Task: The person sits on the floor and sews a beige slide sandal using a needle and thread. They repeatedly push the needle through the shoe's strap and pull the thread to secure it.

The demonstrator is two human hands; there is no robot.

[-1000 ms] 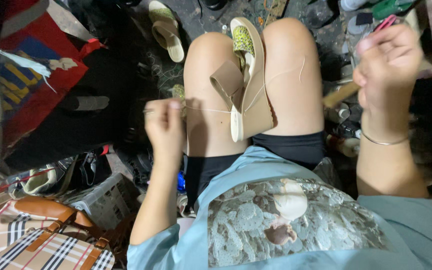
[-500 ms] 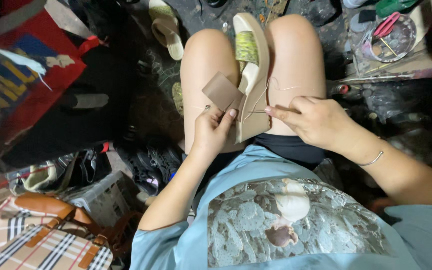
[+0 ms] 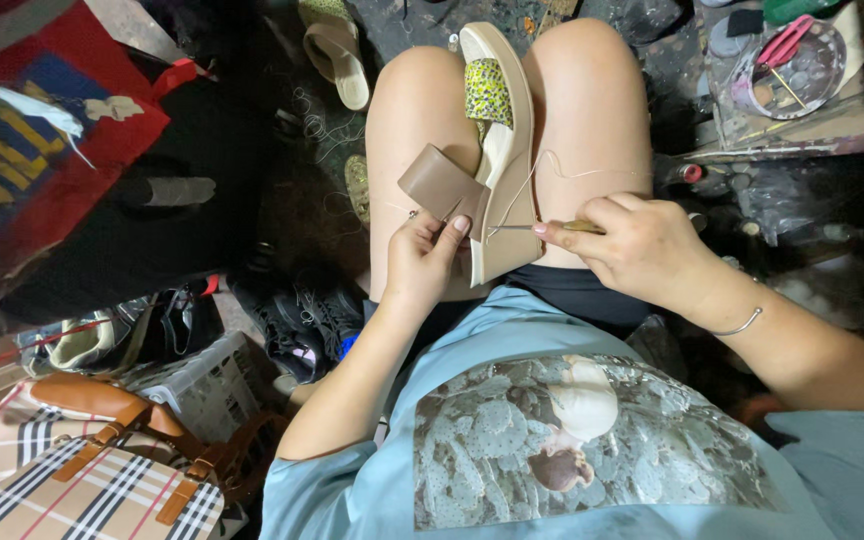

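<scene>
Head view, read left to right. At far left, a plaid bag with tan leather straps (image 3: pixel 82 470) lies beside a grey plastic crate (image 3: pixel 202 385), with dark shoes (image 3: pixel 302 320) heaped just past it and a loose beige sandal (image 3: pixel 337 55) on the floor above. The work itself — a cream wedge sandal (image 3: pixel 502 170) with a yellow-green patterned band (image 3: pixel 489 92) — lies lengthwise between the person's bare knees, toe pointing away, heel end near the lap. A tan strap (image 3: pixel 442 187) stands off its left edge.

Risk, as a judgement: the awl's metal shaft points across the sole straight toward the left thumb, so a slip through the material could prick that thumb; the thin thread (image 3: pixel 552 165), looping slack over the right thigh, could snag or tangle on a pull; and the sandal, held only by the knees and one hand, could twist under the push.

Left hand (image 3: pixel 422 262): fingers curled and pressed together, thumb up against the base of the tan strap, pinching strap and sole edge. Right hand (image 3: pixel 642 245): fingers closed tight around the wooden-handled awl (image 3: pixel 552 227), forefinger extended along it, tip at the sole's side. At far right, a round clear tray (image 3: pixel 787 70) holding pink-handled scissors rests on a cluttered bench.
</scene>
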